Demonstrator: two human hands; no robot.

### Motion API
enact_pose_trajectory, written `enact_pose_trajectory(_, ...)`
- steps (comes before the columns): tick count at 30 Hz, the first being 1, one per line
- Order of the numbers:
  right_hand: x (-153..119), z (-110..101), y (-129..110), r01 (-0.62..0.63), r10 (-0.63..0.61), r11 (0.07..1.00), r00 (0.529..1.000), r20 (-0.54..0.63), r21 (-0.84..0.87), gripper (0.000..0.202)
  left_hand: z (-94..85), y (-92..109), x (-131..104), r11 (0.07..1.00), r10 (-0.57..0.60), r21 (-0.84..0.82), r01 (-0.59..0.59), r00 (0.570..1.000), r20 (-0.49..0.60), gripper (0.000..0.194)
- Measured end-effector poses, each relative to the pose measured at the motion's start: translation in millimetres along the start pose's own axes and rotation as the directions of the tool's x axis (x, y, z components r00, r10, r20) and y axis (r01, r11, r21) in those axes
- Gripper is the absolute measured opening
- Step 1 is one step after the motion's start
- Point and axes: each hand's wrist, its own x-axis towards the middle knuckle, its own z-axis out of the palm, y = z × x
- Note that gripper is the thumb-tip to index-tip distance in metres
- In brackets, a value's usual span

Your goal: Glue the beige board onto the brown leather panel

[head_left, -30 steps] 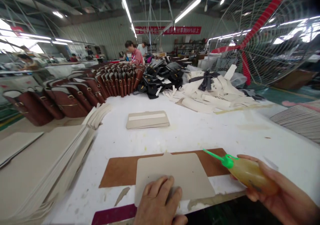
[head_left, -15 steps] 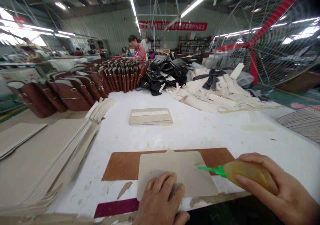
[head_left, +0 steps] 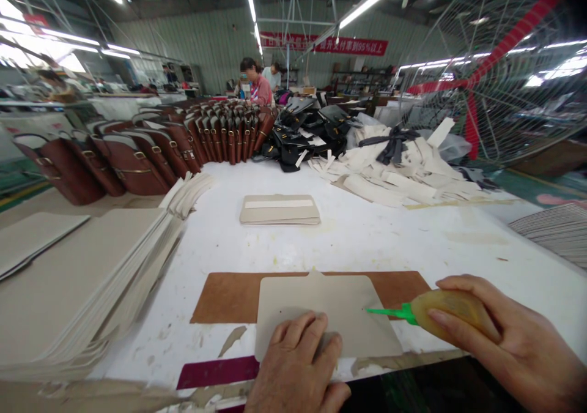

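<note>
A beige cut panel with rounded corners lies on a brown board at the near edge of the white table. My left hand presses flat on the panel's near edge. My right hand grips a yellowish glue bottle. Its green nozzle points left and touches the panel's right edge.
A slanted stack of beige panels fills the left. A small pile of panels lies mid-table. Farther back stand brown bags, black bags and white strips. A person works at the far end. A large fan stands at the right.
My right hand has swung the glue bottle down and left, from above the brown board to the panel's right edge. My left hand has stayed on the panel.
</note>
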Motion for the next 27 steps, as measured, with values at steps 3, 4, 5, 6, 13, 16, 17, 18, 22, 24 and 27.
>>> enact_pose_trajectory(3, 6.4, 0.1, 11.1, -0.027, 0.029, 0.999, 0.997, 0.07, -0.033, 0.056, 0.5, 0.3, 0.9, 1.0, 0.0, -0.006, 0.0, 1.0, 0.007, 0.054)
enact_pose_trajectory(4, 8.6, 0.4, 15.4, -0.031, 0.035, 0.998, 0.995, 0.089, -0.048, 0.058, 1.2, 0.5, 1.1, 1.0, 0.001, -0.005, -0.001, 1.0, 0.008, 0.054)
enact_pose_trajectory(5, 10.4, 0.8, 18.8, -0.027, 0.033, 0.998, 0.995, 0.092, -0.064, 0.059, 2.1, 0.8, 1.2, 1.0, 0.002, -0.004, -0.002, 1.0, 0.01, 0.054)
enact_pose_trajectory(6, 11.7, 1.3, 21.1, -0.018, 0.024, 0.997, 0.996, 0.081, -0.079, 0.058, 3.2, 1.0, 1.2, 1.0, 0.002, -0.002, -0.002, 1.0, 0.01, 0.055)
enact_pose_trajectory(13, 17.3, 2.3, 11.7, 0.014, 0.0, 0.991, 0.994, 0.109, -0.133, 0.066, 9.7, 1.0, -2.1, 1.0, -0.003, -0.012, 0.002, 1.0, -0.028, 0.054)
enact_pose_trajectory(16, 18.2, 1.9, 3.2, 0.028, -0.017, 0.992, 0.996, 0.093, -0.122, 0.066, 10.4, 0.3, -4.1, 1.0, -0.013, -0.017, 0.012, 0.999, -0.038, 0.054)
enact_pose_trajectory(17, 18.2, 2.1, 0.6, 0.033, -0.022, 0.993, 0.995, 0.094, -0.116, 0.065, 10.4, 0.0, -4.7, 1.0, -0.016, -0.017, 0.016, 1.0, -0.023, 0.054)
enact_pose_trajectory(18, 18.2, 2.6, -1.8, 0.034, -0.024, 0.993, 0.995, 0.095, -0.112, 0.064, 10.4, -0.3, -5.2, 1.0, -0.016, -0.016, 0.016, 1.0, -0.005, 0.054)
enact_pose_trajectory(22, 18.2, 7.1, -6.0, 0.027, -0.016, 0.994, 0.994, 0.106, -0.102, 0.063, 12.1, -0.8, -6.1, 1.0, -0.012, 0.001, 0.012, 1.0, 0.025, 0.053)
enact_pose_trajectory(24, 18.5, 9.5, -2.9, 0.056, -0.044, 0.994, 0.991, 0.127, -0.093, 0.058, 15.4, -0.6, -6.3, 1.0, -0.017, 0.002, 0.017, 1.0, 0.003, 0.052)
enact_pose_trajectory(27, 19.3, 11.2, 3.5, 0.134, -0.118, 0.985, 0.984, 0.136, -0.109, 0.049, 23.9, 0.0, -7.7, 1.0, -0.028, -0.007, 0.028, 0.997, -0.067, 0.05)
